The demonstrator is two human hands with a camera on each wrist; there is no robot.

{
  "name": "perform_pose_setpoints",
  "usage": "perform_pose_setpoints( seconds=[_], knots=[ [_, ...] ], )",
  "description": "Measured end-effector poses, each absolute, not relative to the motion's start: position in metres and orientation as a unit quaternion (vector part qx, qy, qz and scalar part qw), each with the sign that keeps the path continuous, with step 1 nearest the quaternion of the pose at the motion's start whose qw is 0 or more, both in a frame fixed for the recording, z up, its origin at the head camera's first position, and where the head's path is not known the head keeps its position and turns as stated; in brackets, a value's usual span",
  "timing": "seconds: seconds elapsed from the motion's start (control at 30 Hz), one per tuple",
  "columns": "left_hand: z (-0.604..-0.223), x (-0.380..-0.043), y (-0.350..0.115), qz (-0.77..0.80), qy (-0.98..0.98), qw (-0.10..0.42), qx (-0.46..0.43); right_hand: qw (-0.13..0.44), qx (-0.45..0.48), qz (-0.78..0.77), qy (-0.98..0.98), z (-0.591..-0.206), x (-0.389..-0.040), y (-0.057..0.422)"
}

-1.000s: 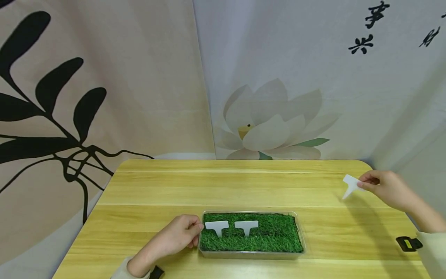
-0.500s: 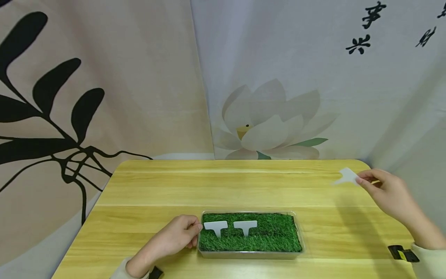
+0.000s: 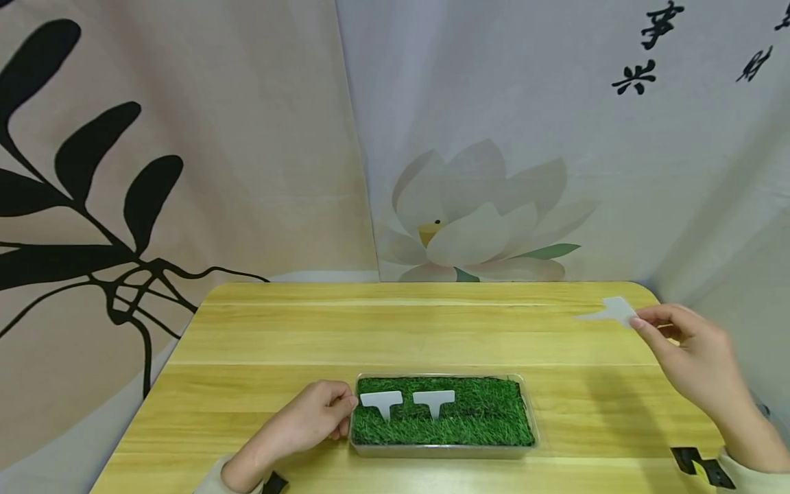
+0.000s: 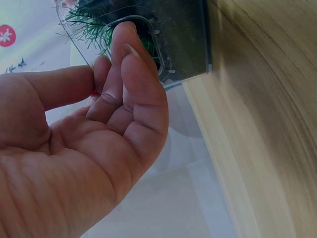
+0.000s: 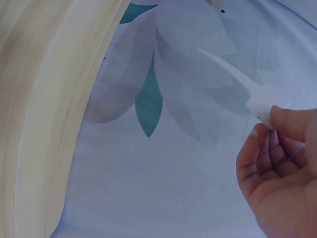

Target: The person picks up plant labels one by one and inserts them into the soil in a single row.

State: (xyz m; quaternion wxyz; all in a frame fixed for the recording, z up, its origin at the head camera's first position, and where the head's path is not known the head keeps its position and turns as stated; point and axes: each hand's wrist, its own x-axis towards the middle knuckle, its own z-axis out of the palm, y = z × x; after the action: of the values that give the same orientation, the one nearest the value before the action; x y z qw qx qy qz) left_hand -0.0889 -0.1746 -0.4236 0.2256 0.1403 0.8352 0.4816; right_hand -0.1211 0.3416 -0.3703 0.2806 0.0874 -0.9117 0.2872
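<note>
A clear plastic box (image 3: 444, 451) filled with green artificial grass (image 3: 487, 412) stands near the front of the table. Two white T-shaped plant labels are stuck upright in the grass: one label (image 3: 380, 399) at the left, another label (image 3: 434, 399) beside it. My left hand (image 3: 321, 410) grips the box's left end, its curled fingers (image 4: 143, 79) against the end wall and the thumb at the rim. At the far right, my right hand (image 3: 691, 350) pinches a third plant label (image 3: 617, 312) by its head between thumb and fingers, above the table, its pointed stem towards the left.
The wooden table (image 3: 278, 329) has rounded far corners. A printed cloth curtain (image 3: 278, 137) with a lotus flower hangs behind it. Black straps (image 3: 702, 468) sit at both wrists by the pale sleeves.
The pinched plant label has turned, its stem swinging from pointing down to pointing left. My right wrist has shifted slightly down and left. The left hand has kept its place at the box.
</note>
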Motion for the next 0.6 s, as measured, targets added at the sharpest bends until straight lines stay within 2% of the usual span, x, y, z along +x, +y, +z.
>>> perform_pose_setpoints(
  seconds=[0.27, 0.6],
  knots=[
    [-0.424, -0.089, -0.174, 0.478, 0.838, 0.222, 0.141, 0.31, 0.087, 0.324, -0.89, -0.372, -0.111, 0.321],
    [-0.423, -0.09, -0.175, 0.471, 0.841, 0.217, 0.152, 0.307, 0.109, 0.381, -0.866, -0.375, -0.103, 0.293]
  ],
)
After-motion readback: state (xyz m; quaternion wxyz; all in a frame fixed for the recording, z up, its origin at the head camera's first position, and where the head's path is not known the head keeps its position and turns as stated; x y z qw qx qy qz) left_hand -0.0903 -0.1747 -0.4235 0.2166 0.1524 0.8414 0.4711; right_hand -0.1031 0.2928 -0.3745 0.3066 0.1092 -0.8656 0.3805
